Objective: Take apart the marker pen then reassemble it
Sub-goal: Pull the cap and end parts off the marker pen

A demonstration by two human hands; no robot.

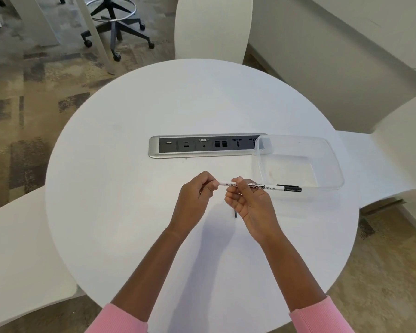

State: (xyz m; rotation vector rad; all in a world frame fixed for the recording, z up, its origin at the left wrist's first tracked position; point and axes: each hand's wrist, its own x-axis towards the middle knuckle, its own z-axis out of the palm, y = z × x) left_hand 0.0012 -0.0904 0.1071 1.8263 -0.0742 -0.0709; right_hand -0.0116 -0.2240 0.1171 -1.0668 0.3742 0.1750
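A slim white marker pen (pixel 269 187) with black lettering and a black cap at its right end is held level above the round white table (pixel 135 193). My right hand (pixel 249 203) grips the barrel near its middle. My left hand (pixel 196 200) pinches the barrel's left end between fingertips. A small dark part (pixel 235 213) lies on the table just below my right hand, partly hidden by it.
A clear plastic container (pixel 298 162) stands to the right, behind the pen's cap. A grey socket panel (pixel 202 146) is set into the table's middle. White chairs surround the table; an office chair base stands far left on the carpet.
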